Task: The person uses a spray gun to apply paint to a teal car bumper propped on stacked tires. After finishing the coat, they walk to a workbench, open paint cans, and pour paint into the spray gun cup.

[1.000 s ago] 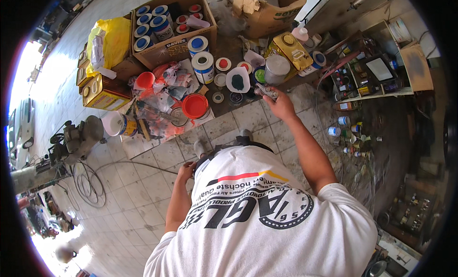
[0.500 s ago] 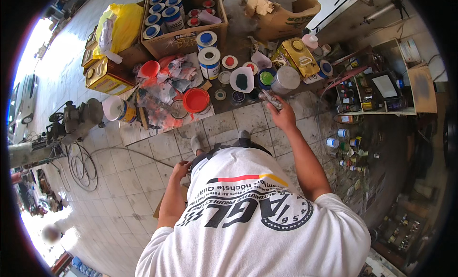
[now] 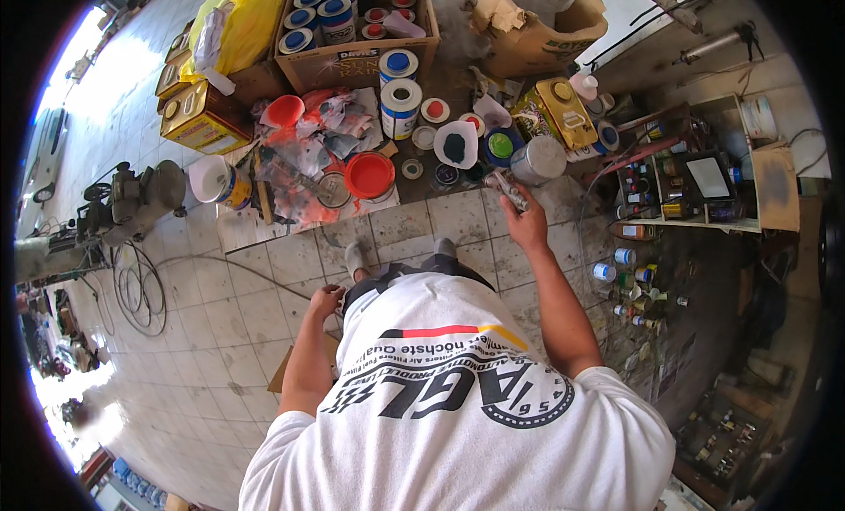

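At the near right edge of the low work surface, my right hand is closed round a crumpled greyish rag. The rag lies close to a silver metal can and a can with a green lid, and a gap to them is hard to judge. Left of these stands a white cup with dark green paint. My left hand hangs by my left hip, fingers loosely bent and apart, with nothing visible in it.
A red paint tub stands by paint-smeared paper. Behind is a carton of blue-capped cans. A gold tin stands back right; small cans sit on the floor at right. A hose crosses the tiles at left.
The view has shifted slightly, so the table's things appear a little further right. My right hand has come slightly nearer my body, still holding the rag. My left hand stays by my hip.
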Motion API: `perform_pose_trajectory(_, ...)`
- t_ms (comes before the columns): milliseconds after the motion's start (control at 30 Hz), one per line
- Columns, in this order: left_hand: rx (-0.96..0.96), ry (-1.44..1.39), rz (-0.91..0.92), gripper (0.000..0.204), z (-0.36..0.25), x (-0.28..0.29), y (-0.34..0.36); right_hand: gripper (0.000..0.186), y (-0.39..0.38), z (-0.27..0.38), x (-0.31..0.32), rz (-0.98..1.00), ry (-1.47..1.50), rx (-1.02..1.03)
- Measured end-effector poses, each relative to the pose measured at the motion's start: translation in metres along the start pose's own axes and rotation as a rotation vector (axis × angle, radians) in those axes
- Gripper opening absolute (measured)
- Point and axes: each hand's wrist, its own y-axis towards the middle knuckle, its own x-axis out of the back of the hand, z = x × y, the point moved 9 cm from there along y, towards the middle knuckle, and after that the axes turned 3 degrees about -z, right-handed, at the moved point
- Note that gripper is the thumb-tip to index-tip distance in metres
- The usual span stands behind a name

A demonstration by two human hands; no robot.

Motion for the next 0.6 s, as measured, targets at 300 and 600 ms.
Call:
perform_pose_trajectory(300, -0.027, -0.018, 0.053, 0.041, -0.004, 0.003, -0.008, 0.045, -0.001, -0.001, -0.005, -0.016, -0.045, -0.064)
perform_pose_trajectory(600, 0.031, 0.001, 0.009, 0.039, 0.013, 0.028, -0.002, 0.047, -0.007, 0.007, -0.007, -0.012, -0.098, -0.063)
